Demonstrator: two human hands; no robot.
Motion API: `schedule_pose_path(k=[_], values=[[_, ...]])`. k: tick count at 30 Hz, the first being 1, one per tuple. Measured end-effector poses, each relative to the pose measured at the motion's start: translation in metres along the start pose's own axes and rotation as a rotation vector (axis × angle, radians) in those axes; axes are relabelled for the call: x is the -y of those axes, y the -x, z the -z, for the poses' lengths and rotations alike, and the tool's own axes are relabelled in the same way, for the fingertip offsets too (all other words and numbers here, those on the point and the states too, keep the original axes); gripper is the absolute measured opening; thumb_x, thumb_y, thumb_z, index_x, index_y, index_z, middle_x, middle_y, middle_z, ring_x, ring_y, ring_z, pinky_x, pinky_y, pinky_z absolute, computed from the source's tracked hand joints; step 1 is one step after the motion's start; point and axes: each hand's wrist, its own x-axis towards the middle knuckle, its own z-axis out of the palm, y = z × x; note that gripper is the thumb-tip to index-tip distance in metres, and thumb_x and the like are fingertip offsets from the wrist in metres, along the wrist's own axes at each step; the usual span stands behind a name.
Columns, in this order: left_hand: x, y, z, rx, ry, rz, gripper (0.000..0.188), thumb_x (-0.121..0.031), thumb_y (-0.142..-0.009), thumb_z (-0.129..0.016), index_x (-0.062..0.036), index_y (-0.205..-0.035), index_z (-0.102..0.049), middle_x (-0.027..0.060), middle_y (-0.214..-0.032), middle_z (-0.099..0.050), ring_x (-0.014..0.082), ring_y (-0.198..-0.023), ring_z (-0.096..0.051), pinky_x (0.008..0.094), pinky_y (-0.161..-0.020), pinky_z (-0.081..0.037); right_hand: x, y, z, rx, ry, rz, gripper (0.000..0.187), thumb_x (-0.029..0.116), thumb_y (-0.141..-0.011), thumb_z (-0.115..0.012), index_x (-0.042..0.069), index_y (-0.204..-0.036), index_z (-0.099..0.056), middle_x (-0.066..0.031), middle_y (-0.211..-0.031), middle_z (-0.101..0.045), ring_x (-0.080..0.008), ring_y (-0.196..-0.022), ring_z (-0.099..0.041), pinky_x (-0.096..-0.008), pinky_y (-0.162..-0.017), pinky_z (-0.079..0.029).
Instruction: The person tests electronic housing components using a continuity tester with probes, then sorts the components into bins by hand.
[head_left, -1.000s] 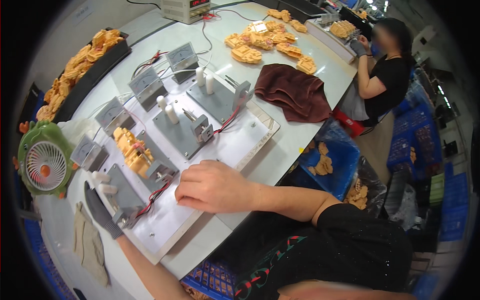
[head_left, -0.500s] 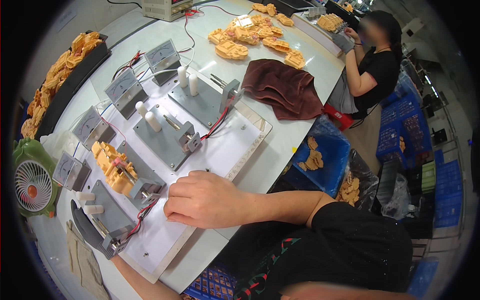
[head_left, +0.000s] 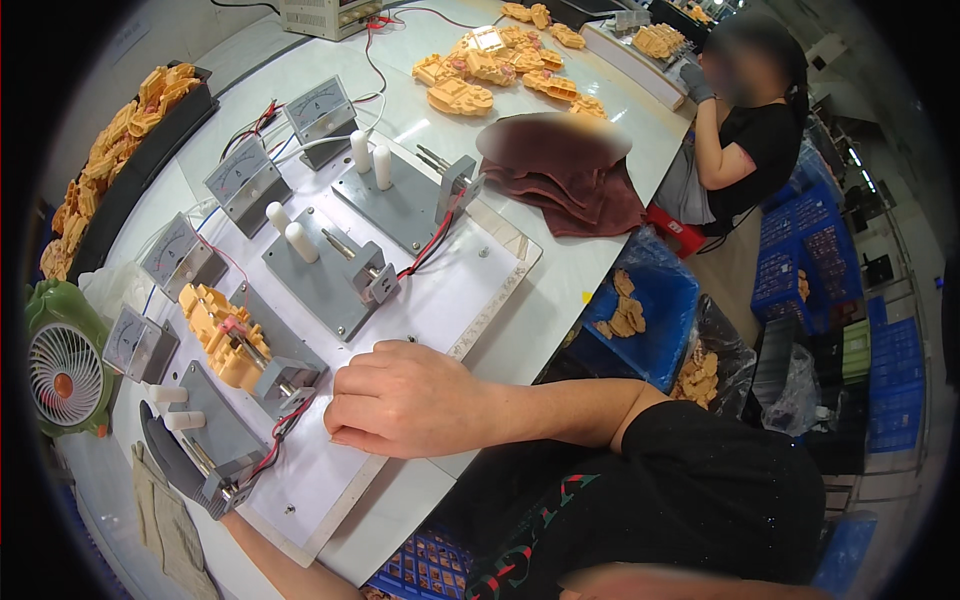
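Note:
My right hand [head_left: 405,400], bare, rests on the near edge of a white board [head_left: 445,300] with its fingers curled under; nothing shows in it. At the board's left end lies my left hand [head_left: 176,462] in a dark grey glove, fingers stretched out along the nearest test fixture [head_left: 215,420], which partly hides it. Between the hands, a yellow-orange plastic housing [head_left: 222,340] with a pinkish part sits in the second fixture, against a metal pin clamp [head_left: 285,378]. Two other grey fixtures, one in the middle [head_left: 325,275] and one farther off [head_left: 395,205], bear white posts and no housing.
Analog meters [head_left: 248,185] line the board's back. A green fan [head_left: 68,370] and cloth glove [head_left: 165,515] lie left. Yellow housings [head_left: 490,65] pile beyond a brown cloth [head_left: 565,185]; more fill a black bin [head_left: 140,165]. A blue bin [head_left: 650,320] stands right, a co-worker [head_left: 750,130] beyond.
Both my hands and the housing in the fixture stay put. The view has shifted very slightly. At the far right, the co-worker's head and gloved hand have moved.

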Motion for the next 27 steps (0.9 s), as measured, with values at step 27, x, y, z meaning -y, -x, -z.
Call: schedule_pose_path(k=[27], values=[[-0.012, -0.005, -0.004, -0.060, 0.295, 0.261, 0.052, -0.032, -0.109, -0.042, -0.0002, -0.150, -0.050, 0.0119, -0.146, -0.057, 0.0217, -0.131, -0.056, 0.0353, -0.114, -0.039, -0.004, -0.001, -0.005, -0.081, 0.029, 0.066, 0.013, 0.019, -0.084, -0.077, 0.012, -0.086, -0.066, -0.0009, -0.082, -0.059, -0.0197, -0.077, -0.062, -0.0352, -0.071, -0.048]])
